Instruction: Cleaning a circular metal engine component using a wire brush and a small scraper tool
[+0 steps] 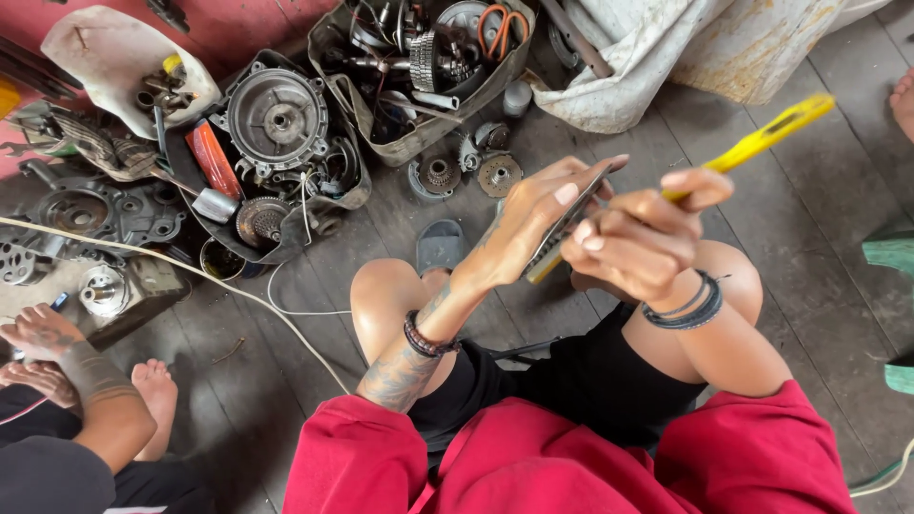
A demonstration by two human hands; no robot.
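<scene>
Fingers (550, 198) of left hand (519, 233) clamped on a flat part (571, 221), mostly hidden; right hand (633, 249) gripping yellow tool (762, 141)

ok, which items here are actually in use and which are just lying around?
In use:
- left hand holding a flat dark part
- right hand holding a yellow-handled tool

Lying about:
- round engine cover
- gears on the floor
- orange-handled scissors
- grey sandal
- white cable
</scene>
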